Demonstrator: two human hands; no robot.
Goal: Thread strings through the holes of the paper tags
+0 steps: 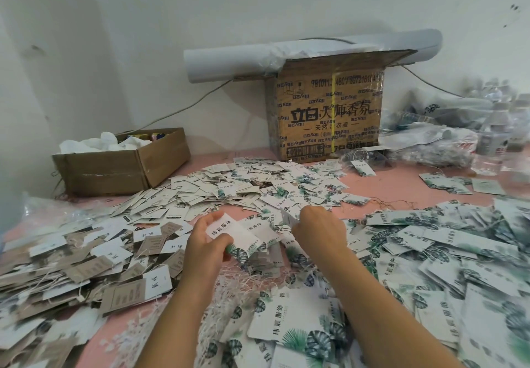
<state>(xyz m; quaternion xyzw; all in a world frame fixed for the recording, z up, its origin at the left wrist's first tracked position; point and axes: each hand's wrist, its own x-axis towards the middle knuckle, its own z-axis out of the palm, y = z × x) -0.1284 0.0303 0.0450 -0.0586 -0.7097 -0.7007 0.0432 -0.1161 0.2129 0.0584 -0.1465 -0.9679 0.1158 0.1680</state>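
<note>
Nearest, leaf-print tags (289,324) lie heaped on the pink table (401,186), with loose white strings (246,277) tangled just beyond them. Above the strings, the left hand (206,241) pinches one tag (229,231) between thumb and curled fingers. Its long axis runs diagonally, the lettered end far-left and the leafy end near-right. The right hand (318,231) shows its back, fingers curled by a blurred white card (288,215); whether it grips the card I cannot tell. Farther off are a wide tag heap (258,181) and two cardboard boxes (327,115).
</note>
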